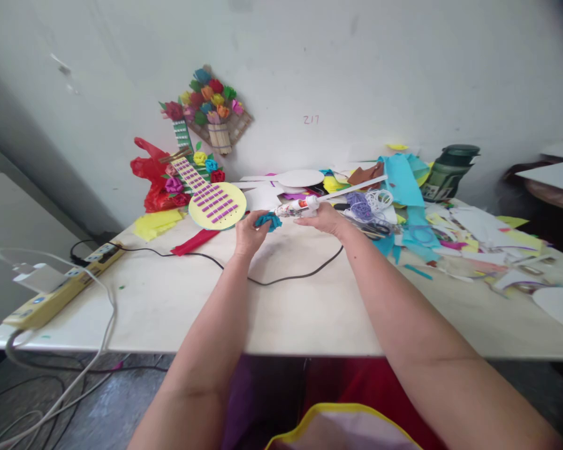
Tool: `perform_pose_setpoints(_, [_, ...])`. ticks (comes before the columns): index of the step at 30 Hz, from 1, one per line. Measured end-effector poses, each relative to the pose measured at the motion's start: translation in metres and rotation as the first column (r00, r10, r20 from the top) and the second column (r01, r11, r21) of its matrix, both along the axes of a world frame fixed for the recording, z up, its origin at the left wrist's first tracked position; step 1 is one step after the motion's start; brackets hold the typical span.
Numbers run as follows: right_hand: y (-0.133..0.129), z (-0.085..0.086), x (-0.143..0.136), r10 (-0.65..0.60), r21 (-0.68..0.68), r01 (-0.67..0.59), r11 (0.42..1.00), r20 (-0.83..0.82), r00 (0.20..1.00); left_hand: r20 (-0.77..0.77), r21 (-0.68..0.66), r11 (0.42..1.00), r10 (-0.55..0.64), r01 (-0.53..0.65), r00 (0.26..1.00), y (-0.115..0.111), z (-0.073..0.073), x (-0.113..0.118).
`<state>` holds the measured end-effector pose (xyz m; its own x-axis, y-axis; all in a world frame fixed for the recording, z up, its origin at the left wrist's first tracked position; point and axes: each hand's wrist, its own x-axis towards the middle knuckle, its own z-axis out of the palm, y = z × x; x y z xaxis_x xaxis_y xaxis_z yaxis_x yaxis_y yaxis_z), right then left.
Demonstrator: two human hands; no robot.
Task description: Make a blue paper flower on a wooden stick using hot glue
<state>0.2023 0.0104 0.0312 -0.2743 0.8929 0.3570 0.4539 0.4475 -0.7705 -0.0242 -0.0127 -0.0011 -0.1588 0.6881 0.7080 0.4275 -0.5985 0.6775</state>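
Between the fingers of my left hand (pixel 250 232) is a blue crepe-paper flower (pixel 269 220). My right hand (pixel 327 220) is wrapped round a white glue gun (pixel 296 207), whose nozzle points left at the flower. A long white glue stick (pixel 354 187) juts out of the gun's back end. From the gun's side a black cord (pixel 281 282) loops over the table to the left. Just beyond my left hand, a yellow paper guitar (pixel 217 206) with purple strips leans at a slant.
A yellow power strip (pixel 59 284) with a white charger (pixel 40 278) lies at the left edge. Paper scraps (pixel 473 231), purple yarn (pixel 360 205) and scissors (pixel 373 229) clutter the right. A green bottle (pixel 450 172) stands behind. Paper flowers in a stick basket (pixel 219 137) hang on the wall.
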Motion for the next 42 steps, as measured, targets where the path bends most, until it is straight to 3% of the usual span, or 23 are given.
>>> perform_pose_setpoints(7, [-0.003,0.002,-0.001,-0.019,-0.002,0.019,1.000,0.012,1.000,-0.016,0.012,1.000,0.012,-0.012,1.000,0.003,-0.003,-0.001])
perform_pose_setpoints(13, [-0.010,0.007,-0.001,0.014,-0.034,-0.017,0.999,-0.101,0.995,0.018,-0.020,0.999,0.040,-0.040,0.999,0.002,-0.001,-0.001])
perform_pose_setpoints(20, [-0.015,0.007,0.002,-0.069,-0.070,0.054,0.996,-0.238,0.969,0.265,-0.043,0.998,-0.042,0.055,0.963,0.010,-0.005,-0.005])
perform_pose_setpoints(24, [-0.003,-0.003,0.002,-0.292,-0.074,0.289,0.955,-0.043,0.955,0.367,-0.049,0.989,-0.111,0.139,0.923,0.010,-0.003,-0.006])
perform_pose_setpoints(27, [0.002,-0.011,0.003,-0.419,0.067,0.415,0.908,0.225,0.880,0.425,-0.055,0.977,-0.164,0.206,0.890,0.007,0.001,-0.004])
perform_pose_setpoints(31, [-0.001,-0.017,0.001,-0.350,0.094,0.356,0.930,0.532,0.771,0.498,-0.047,0.958,-0.222,0.282,0.838,0.002,0.006,-0.002])
perform_pose_setpoints(34, [-0.004,-0.019,-0.003,-0.254,0.081,0.271,0.959,0.668,0.700,0.506,-0.048,0.942,-0.263,0.332,0.821,-0.001,0.008,0.000])
perform_pose_setpoints(38, [-0.008,-0.019,-0.008,-0.180,0.061,0.206,0.977,0.757,0.628,0.490,-0.080,0.916,-0.308,0.394,0.815,-0.005,0.008,0.003])
perform_pose_setpoints(42, [-0.009,-0.014,-0.009,-0.271,0.148,0.242,0.959,0.722,0.636,0.453,-0.105,0.897,-0.341,0.429,0.824,-0.007,0.007,0.005])
